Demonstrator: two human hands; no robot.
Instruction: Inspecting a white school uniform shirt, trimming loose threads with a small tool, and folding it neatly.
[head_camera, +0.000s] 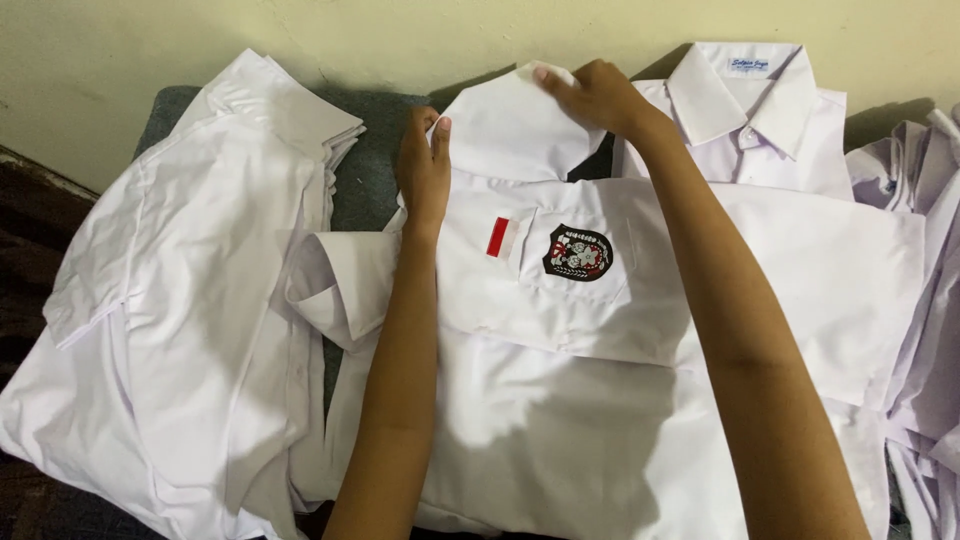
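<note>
Both hands grip the collar (510, 120) of a white shirt (600, 300) lying mid-surface: the left hand (424, 170) pinches its left edge, the right hand (598, 95) its top. The shirt's lower hem is cut off.

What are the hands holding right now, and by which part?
Both hands grip the white shirt by its collar: left hand at the collar's left edge, right hand at its top.

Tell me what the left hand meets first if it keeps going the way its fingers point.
The left hand points up the frame along the collar. Straight on lies the grey cushion, then the wall. Depth is unclear, so probably the cushion first.
</note>
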